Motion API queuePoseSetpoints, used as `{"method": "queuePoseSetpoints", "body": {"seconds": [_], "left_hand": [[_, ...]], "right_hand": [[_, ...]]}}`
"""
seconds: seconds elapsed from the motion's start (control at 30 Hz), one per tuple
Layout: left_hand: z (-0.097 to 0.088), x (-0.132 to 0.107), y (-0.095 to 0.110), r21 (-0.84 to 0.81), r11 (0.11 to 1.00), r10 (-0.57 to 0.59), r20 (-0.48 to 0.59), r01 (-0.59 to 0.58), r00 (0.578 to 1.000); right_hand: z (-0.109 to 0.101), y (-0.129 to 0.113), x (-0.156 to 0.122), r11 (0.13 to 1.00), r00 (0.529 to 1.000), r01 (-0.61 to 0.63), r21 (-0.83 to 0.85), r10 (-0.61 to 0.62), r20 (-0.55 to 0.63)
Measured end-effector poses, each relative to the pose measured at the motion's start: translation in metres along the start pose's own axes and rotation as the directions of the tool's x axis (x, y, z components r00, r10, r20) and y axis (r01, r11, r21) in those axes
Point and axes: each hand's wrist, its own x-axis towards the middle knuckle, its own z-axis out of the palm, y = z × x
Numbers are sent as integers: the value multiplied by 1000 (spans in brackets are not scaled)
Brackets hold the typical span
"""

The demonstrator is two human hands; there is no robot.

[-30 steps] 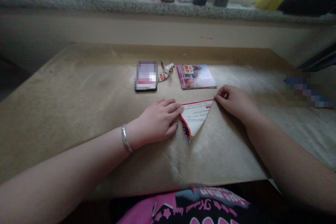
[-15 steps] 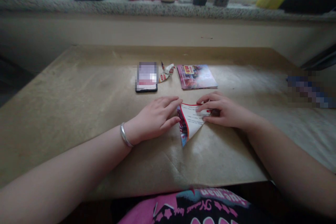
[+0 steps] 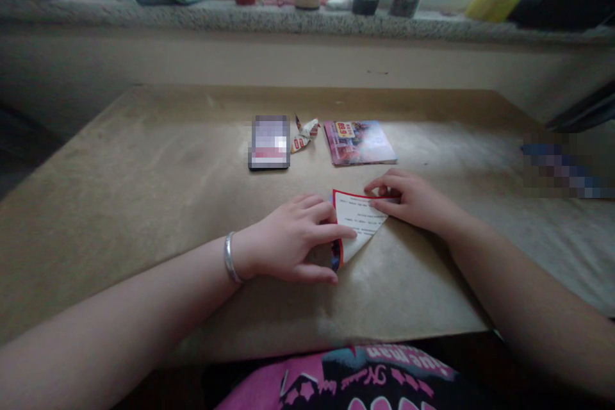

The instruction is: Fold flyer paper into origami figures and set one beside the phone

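Note:
A printed paper sheet, folded over into a rough triangle, lies on the table in front of me. Its white text side faces up, with a red edge and a coloured printed strip along the left. My left hand is open over the left side of the sheet. Its index finger rests on the white face, and the thumb is stretched towards the lower tip. At the sheet's upper right corner, the curled fingers and thumb of my right hand close on the paper.
Beyond the hands are a phone with a blurred screen, a folded paper figure and a stack of colourful leaflets. A blurred printed item lies at the right. Bottles and jars stand on the granite windowsill.
My left hand has come down and right, its index finger now across the sheet. My right hand has slid a little outward to the corner, and the fold looks flatter.

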Motion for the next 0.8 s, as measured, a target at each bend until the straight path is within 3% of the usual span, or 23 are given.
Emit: {"method": "queuePoseSetpoints", "body": {"seconds": [0.27, 0.47, 0.7, 0.8], "left_hand": [[1, 2, -1, -74, 996, -47, -9, 46, 999], [3, 3, -2, -183, 982, -57, -82, 42, 995], [9, 5, -4, -261, 963, 20, -188, -70, 982], [10, 5, -4, -260, 963, 21, -196, -73, 980]], "right_hand": [[2, -4, 2, 998, 1000, -23, 62, 23, 0], [5, -3, 3, 991, 996, -84, 101, 85, -2], [5, 0, 3, 993, 996, -80, 81, 84, -42], [4, -1, 2, 988, 988, -130, 82, 136, -68]]}}
